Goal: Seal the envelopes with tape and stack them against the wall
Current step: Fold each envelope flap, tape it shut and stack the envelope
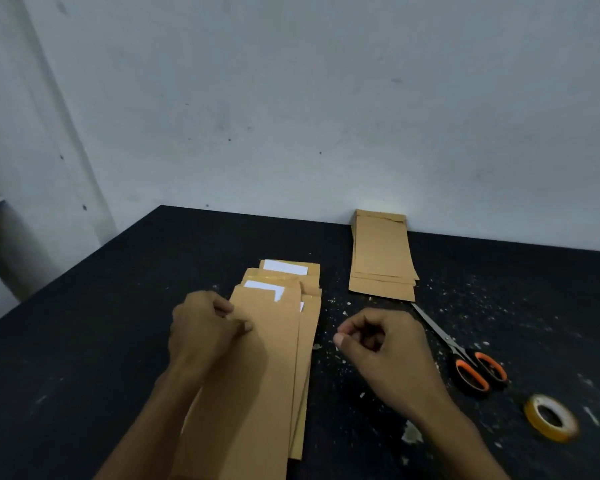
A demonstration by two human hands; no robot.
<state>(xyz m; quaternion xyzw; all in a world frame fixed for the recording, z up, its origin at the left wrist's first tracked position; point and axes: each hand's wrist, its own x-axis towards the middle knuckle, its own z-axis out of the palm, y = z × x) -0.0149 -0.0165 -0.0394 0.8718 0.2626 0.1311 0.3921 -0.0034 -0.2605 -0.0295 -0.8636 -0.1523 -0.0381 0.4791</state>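
- Left hand (201, 323) fingers pinch top envelope (267, 341) of unsealed pile, long axis running away toward the wall.
- Right hand (378, 344) curled, empty; tape roll (549, 418) lies to its right, nearer it.
- Sealed stack (381, 254) touches wall.

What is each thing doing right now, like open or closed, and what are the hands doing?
Near envelopes: piled loosely, white paper showing at several tops, not sealed.
Far envelopes: flat stack, touching the wall.
Scissors: closed, lying flat.
Tape roll: lying flat, untouched.
Left hand: fingers curled, grip on the top near envelope's edge.
Right hand: fingers curled, holding nothing I can see.
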